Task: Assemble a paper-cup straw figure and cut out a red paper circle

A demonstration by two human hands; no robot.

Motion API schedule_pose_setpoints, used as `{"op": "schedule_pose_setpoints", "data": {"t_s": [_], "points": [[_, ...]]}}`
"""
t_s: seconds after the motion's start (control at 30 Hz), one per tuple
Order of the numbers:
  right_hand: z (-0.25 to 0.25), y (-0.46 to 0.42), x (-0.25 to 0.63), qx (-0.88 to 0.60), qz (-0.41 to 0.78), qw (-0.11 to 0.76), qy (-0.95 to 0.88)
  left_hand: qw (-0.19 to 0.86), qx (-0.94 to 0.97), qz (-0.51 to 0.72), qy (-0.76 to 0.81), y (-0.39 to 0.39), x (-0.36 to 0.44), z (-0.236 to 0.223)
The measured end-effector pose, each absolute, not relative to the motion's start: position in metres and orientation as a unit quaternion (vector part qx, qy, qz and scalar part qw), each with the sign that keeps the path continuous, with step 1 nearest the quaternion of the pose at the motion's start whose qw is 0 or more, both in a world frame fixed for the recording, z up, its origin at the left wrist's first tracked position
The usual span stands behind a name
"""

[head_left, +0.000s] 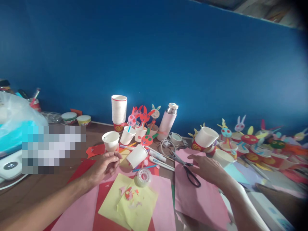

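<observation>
My left hand is closed, its fingers curled with thumb and fingertips together. Whatever it may hold is hidden. Just behind it stands a white paper cup, and I cannot tell if they touch. My right hand reaches over pink paper with fingers stretched out. Under its fingertips lie black-handled scissors; contact is unclear. Between my hands a white cup lies tilted near a roll of clear tape. Small paper scraps rest on yellow paper in front.
A tall stack of paper cups and a pink thermos stand by the blue wall. Cups with paper rabbit heads sit between them. More decorated cups crowd the right. Pens lie mid-table, and a plastic bag is at left.
</observation>
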State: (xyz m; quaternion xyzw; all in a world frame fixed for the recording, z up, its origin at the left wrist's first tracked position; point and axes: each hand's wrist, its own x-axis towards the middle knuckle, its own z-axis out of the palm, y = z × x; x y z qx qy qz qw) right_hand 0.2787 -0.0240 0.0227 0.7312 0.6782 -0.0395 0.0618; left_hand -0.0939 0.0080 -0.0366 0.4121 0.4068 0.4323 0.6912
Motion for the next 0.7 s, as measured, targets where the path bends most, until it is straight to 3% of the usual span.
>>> {"op": "schedule_pose_setpoints", "data": {"t_s": [0.33,0.57,0.7], "points": [[0.031,-0.031,0.254,0.667,-0.064,-0.021,0.742,0.654,0.405,0.505,0.392,0.022,-0.106,-0.043],[0.009,-0.042,0.189,0.543,-0.062,-0.155,0.823,0.665,0.418,0.484,0.386,0.016,-0.101,-0.036],[-0.027,-0.054,0.151,0.474,-0.050,-0.118,0.871,0.683,0.429,0.446,0.389,0.003,-0.092,-0.031]]}}
